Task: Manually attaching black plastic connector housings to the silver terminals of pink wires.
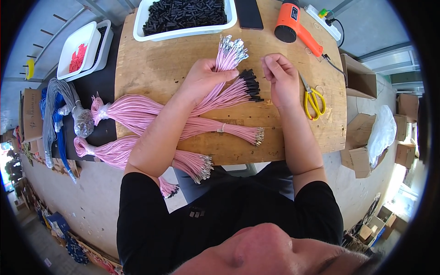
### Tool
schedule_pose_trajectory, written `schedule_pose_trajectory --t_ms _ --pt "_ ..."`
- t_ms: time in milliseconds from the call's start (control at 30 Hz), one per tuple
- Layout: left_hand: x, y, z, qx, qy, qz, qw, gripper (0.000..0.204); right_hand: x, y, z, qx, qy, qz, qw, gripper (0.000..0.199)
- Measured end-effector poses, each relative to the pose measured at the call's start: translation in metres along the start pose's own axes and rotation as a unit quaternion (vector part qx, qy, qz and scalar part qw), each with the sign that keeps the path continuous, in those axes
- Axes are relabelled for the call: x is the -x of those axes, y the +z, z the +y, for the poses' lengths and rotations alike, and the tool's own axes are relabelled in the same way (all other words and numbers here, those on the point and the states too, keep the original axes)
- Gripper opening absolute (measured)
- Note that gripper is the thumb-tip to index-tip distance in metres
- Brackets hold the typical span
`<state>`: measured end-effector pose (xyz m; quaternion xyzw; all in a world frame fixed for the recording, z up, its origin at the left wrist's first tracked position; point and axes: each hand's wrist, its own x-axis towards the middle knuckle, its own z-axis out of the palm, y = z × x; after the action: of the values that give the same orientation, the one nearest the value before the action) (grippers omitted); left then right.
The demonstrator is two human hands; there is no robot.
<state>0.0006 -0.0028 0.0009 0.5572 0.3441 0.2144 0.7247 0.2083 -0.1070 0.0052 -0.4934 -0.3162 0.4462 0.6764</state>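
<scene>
My left hand (pixel 206 79) is closed around a bundle of pink wires (pixel 224 64), whose bare metal terminals point up and away from me. Just below it, more pink wires fan out to the right and end in black sleeves (pixel 250 86). My right hand (pixel 280 75) is raised to the right of these sleeves, thumb and fingers pressed together; anything between them is too small to make out. Beside its wrist lie yellow-handled scissors (pixel 313 101). Tied pink wire bundles (pixel 133 110) stretch across the table under my left forearm.
A white tray (pixel 183 35) full of black sleeves stands at the back, beside a dark flat phone-like slab (pixel 249 13). An orange heat gun (pixel 293 27) lies back right near a power strip (pixel 323 22). White trays (pixel 64 51) with red pieces and grey wires (pixel 57 96) are left.
</scene>
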Motion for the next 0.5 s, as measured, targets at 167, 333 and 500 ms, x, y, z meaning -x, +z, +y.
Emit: schedule_pose_trajectory --t_ms 167,333,500 --pt "0.0 -0.002 0.0 0.043 0.003 -0.026 0.999 0.027 0.003 0.013 0.004 0.125 -0.06 -0.02 0.99 0.014" --pt "0.003 0.0 0.001 0.063 -0.004 -0.045 0.997 0.027 0.006 0.022 0.008 0.115 -0.05 -0.052 0.991 0.021" --pt "0.002 0.003 0.001 0.047 0.023 -0.05 0.997 0.02 0.009 0.025 0.005 0.105 -0.016 -0.062 0.992 0.02"
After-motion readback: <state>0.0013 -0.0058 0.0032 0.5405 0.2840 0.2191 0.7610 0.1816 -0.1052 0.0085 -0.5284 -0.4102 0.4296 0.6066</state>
